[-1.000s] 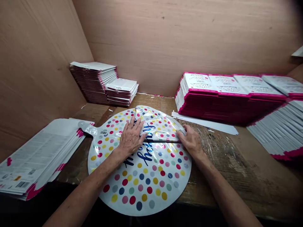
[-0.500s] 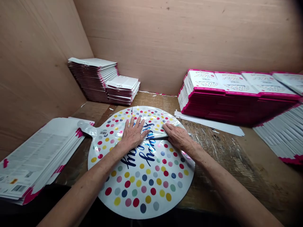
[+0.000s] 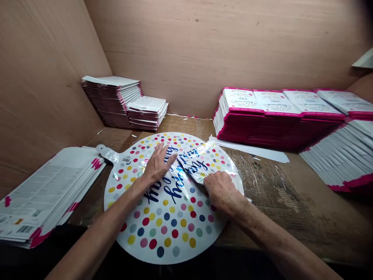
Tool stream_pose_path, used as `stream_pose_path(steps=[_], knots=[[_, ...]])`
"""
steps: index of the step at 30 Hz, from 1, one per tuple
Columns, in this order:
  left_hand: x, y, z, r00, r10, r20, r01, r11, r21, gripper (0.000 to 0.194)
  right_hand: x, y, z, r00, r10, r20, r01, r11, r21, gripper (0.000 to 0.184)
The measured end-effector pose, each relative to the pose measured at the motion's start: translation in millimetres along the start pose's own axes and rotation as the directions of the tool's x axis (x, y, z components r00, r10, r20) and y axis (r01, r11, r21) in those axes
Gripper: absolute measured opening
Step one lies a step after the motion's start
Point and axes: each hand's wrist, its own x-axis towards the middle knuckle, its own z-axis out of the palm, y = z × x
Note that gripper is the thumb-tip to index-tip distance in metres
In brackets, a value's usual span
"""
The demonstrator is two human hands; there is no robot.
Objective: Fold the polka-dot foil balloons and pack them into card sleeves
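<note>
Right hand (image 3: 221, 189) grips the dotted balloon (image 3: 169, 229), fingertips hidden; left hand (image 3: 157, 165), fingers loosely open, partly covers lettering. Long axis and tail (image 3: 110, 154) point left from those fingers, slightly away.

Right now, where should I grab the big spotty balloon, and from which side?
Pinch the narrow tail, coming from above on the left. It sticks out past the round edge, while the rest of the spotty balloon is wide, thin and partly folded over, so the tail looks easiest. Its tip is right by the card stack, so go gently.
</note>
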Motion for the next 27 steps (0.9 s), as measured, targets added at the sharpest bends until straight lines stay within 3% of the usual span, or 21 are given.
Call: stream_pose_path(steps=[2,5,6,8,11,12,14,16,18,22,27], knots=[[-30,22,1.8,0.973,0.201,-0.11,-0.198,0.98,0.037,0.064,-10,-17,-3,0.998,0.055,-0.007,-0.055,0.998,0.001,0.013],[-70,45,9.9,0.891,0.43,-0.146,-0.419,0.902,0.098,0.046,-25,-37,-14,0.995,0.095,-0.005,-0.094,0.992,0.083,0.024],[-79,47,11.5,0.887,0.435,-0.156,-0.426,0.9,0.094,0.041,-31,-39,-18,0.999,0.038,-0.012,-0.036,0.988,0.152,0.031],[-90,41,9.7,0.91,0.381,-0.167,-0.38,0.924,0.04,0.034,-44,-35,-20,0.981,-0.181,-0.068,0.193,0.935,0.299,0.058],[-100,16,-3.7,0.948,0.272,-0.166,-0.292,0.95,-0.11,0.03,-54,-16,-10,0.877,-0.434,-0.206,0.48,0.809,0.34,0.104],[-103,7,-8.9,0.952,0.261,-0.159,-0.285,0.947,-0.151,0.031,-53,-10,-4,0.859,-0.452,-0.241,0.509,0.805,0.304,0.105],[-112,-9,-17.3,0.946,0.295,-0.132,-0.314,0.936,-0.16,0.034,-45,-3,8,0.846,-0.448,-0.289,0.514,0.83,0.218,0.082],[-123,-20,-21.5,0.934,0.335,-0.127,-0.344,0.937,-0.06,0.037,-33,-5,16,0.827,-0.478,-0.297,0.534,0.832,0.147,0.056],[-134,-25,-22.8,0.927,0.337,-0.164,-0.325,0.941,0.096,0.038,-21,-12,16,0.803,-0.532,-0.268,0.572,0.814,0.098,0.046],[-152,-26,-24.6,0.919,0.32,-0.23,-0.249,0.924,0.292,0.031,-3,-25,4,0.785,-0.601,-0.15,0.618,0.779,0.108,0.04],[-144,-28,-26.1,0.942,0.286,-0.173,-0.266,0.955,0.133,0.029,5,-30,-1,0.759,-0.628,-0.171,0.646,0.758,0.085,0.057]])
